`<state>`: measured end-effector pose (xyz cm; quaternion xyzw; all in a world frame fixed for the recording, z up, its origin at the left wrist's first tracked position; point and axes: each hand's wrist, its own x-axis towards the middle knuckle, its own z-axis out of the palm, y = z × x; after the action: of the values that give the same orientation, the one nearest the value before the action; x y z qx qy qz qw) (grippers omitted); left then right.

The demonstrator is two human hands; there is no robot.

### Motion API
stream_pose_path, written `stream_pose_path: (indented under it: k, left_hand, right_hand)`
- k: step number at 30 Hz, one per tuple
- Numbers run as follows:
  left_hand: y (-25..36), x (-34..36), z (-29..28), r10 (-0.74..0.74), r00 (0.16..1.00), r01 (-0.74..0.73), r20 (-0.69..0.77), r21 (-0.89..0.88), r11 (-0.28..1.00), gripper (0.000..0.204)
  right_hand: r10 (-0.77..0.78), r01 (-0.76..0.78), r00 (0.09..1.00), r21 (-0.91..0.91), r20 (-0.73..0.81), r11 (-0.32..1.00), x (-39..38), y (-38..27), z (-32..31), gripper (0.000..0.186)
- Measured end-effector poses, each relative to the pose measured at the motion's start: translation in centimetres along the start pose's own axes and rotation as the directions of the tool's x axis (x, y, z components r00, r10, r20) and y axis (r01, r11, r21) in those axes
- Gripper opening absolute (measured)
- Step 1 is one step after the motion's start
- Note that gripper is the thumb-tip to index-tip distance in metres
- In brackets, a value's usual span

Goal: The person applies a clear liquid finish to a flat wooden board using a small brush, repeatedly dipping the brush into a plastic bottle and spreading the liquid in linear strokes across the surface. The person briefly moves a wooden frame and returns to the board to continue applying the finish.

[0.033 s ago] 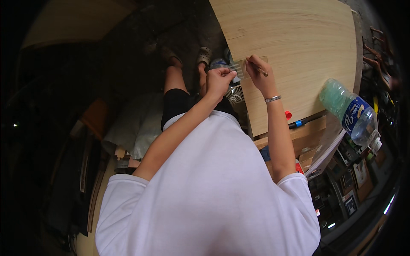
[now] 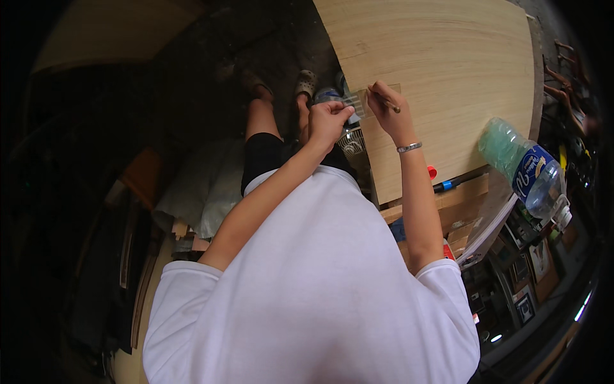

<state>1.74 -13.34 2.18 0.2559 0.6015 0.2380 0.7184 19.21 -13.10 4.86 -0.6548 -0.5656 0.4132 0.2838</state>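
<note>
My left hand pinches a small clear piece with pale stripes at the near-left edge of a light plywood board. My right hand, with a metal band at the wrist, is closed round a thin wooden-looking stick tool; its tip points down at a thin translucent sheet lying on the board, partly hidden by that hand. Exactly what the tip touches is too small to tell.
A large plastic bottle lies at the board's right edge, near a red cap and a black-and-blue cylinder. Below are cardboard and stored items. My legs and shoes are beside the board, with plastic sheeting to the left.
</note>
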Motion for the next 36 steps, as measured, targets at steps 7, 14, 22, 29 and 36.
stream_pose_path:
  k: [7, 14, 22, 29, 36]
  left_hand:
    - [0.0, 1.2, -0.4, 0.028, 0.996, -0.027, 0.084, -0.009, 1.000, 0.022]
    - [-0.4, 0.7, -1.4, 0.034, 0.996, -0.034, 0.078, -0.002, 0.999, 0.022]
    - [-3.7, 0.3, -5.0, 0.021, 0.999, -0.024, 0.048, 0.059, 0.998, 0.020]
    - [-1.8, -0.7, -5.3, -0.024, 0.986, 0.045, 0.165, -0.128, 0.991, 0.025]
    - [0.2, -0.6, -0.8, -0.005, 0.998, -0.001, 0.055, 0.093, 0.996, 0.026]
  right_hand:
    - [-0.041, 0.040, 0.998, 0.042, 0.044, 0.998, 0.3, 0.1, 0.1, 0.009]
    - [0.239, -0.237, 0.971, 0.144, 0.003, 0.961, -5.4, -0.4, 0.6, 0.005]
    - [0.244, -0.113, 0.960, 0.613, -0.134, 0.782, -1.3, 2.9, 3.5, 0.010]
    - [0.289, -0.143, 0.933, 0.518, -0.213, 0.843, -2.5, 1.9, 1.0, 0.010]
    - [-0.012, 0.006, 0.995, -0.060, -0.099, 0.998, -2.2, 0.8, 0.0, 0.007]
